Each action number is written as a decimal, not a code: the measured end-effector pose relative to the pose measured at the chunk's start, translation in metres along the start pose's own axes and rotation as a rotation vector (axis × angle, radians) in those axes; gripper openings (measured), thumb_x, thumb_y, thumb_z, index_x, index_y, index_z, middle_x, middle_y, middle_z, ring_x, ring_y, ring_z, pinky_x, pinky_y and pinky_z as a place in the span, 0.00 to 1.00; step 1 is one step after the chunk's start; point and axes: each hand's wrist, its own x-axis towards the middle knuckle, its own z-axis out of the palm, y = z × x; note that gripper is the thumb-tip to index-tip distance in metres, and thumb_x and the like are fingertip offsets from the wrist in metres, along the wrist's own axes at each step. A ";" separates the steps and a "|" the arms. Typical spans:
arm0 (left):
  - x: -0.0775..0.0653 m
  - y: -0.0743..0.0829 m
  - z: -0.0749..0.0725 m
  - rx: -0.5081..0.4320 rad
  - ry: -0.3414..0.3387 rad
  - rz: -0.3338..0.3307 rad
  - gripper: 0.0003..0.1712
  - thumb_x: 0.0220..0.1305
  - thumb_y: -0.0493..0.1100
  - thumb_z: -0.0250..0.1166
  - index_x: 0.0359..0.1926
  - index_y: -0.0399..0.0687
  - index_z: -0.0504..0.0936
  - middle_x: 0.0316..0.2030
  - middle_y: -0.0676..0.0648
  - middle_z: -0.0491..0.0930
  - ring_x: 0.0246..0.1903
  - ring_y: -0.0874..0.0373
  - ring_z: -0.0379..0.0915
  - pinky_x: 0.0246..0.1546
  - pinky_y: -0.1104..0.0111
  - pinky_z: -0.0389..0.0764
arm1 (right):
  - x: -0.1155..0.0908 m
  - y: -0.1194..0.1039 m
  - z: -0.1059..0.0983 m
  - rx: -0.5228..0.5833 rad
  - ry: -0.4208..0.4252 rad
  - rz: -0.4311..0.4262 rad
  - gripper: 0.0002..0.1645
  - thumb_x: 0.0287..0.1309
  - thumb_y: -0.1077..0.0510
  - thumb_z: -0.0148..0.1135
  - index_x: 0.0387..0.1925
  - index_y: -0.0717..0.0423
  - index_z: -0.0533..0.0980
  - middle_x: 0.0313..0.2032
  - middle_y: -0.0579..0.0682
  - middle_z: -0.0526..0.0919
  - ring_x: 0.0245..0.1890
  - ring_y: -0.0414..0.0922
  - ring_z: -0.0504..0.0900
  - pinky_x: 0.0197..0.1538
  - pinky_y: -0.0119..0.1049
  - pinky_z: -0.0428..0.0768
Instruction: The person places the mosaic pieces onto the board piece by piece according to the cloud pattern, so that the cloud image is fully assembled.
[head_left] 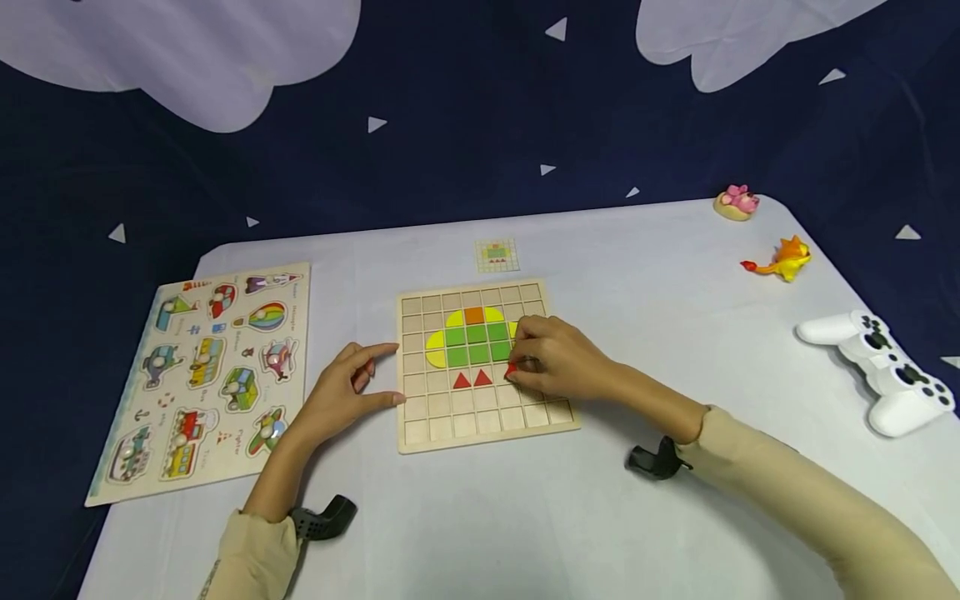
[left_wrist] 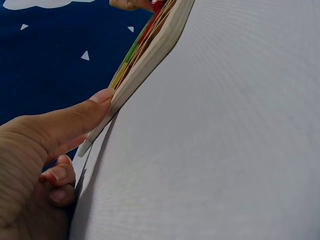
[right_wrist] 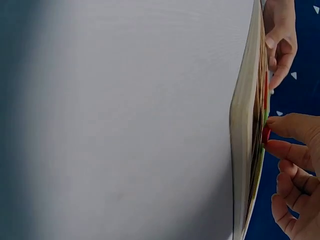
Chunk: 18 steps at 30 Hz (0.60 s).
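Note:
A wooden grid board [head_left: 441, 429] lies on the white table, with green squares [head_left: 477, 344], yellow rounded pieces [head_left: 436, 349], an orange square [head_left: 474, 316] and two red triangles [head_left: 482, 377] set in its cells. My right hand [head_left: 558, 358] reaches over the board's right side. Between its thumb and index finger it pinches a red piece [right_wrist: 266, 134], partly hidden by the fingers, beside the row of red triangles. At the board's left edge my left hand [head_left: 337, 392] touches the rim with thumb and index fingertips spread apart; its other fingers bend inward.
A small pattern card [head_left: 497, 256] lies behind the board. To the left is a vehicle peg puzzle [head_left: 210, 375]. Along the right stand a pink figurine [head_left: 738, 200], an orange-yellow toy [head_left: 789, 259] and a white game controller [head_left: 877, 367]. A dark patterned cloth [head_left: 450, 108] hangs behind the table.

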 end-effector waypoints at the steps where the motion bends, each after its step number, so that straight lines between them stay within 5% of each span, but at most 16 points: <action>1: -0.001 0.000 0.000 0.001 0.001 0.000 0.41 0.49 0.45 0.80 0.65 0.46 0.75 0.31 0.49 0.61 0.31 0.57 0.58 0.34 0.69 0.63 | 0.001 -0.001 0.001 0.008 -0.005 -0.005 0.07 0.52 0.55 0.74 0.30 0.55 0.86 0.33 0.45 0.76 0.32 0.39 0.70 0.46 0.40 0.74; 18: -0.003 -0.002 0.002 -0.006 0.006 0.012 0.40 0.49 0.45 0.80 0.64 0.47 0.76 0.32 0.49 0.62 0.31 0.58 0.58 0.33 0.69 0.63 | 0.002 -0.007 0.009 0.083 -0.082 0.061 0.05 0.57 0.55 0.70 0.34 0.52 0.85 0.32 0.43 0.78 0.30 0.37 0.72 0.39 0.34 0.71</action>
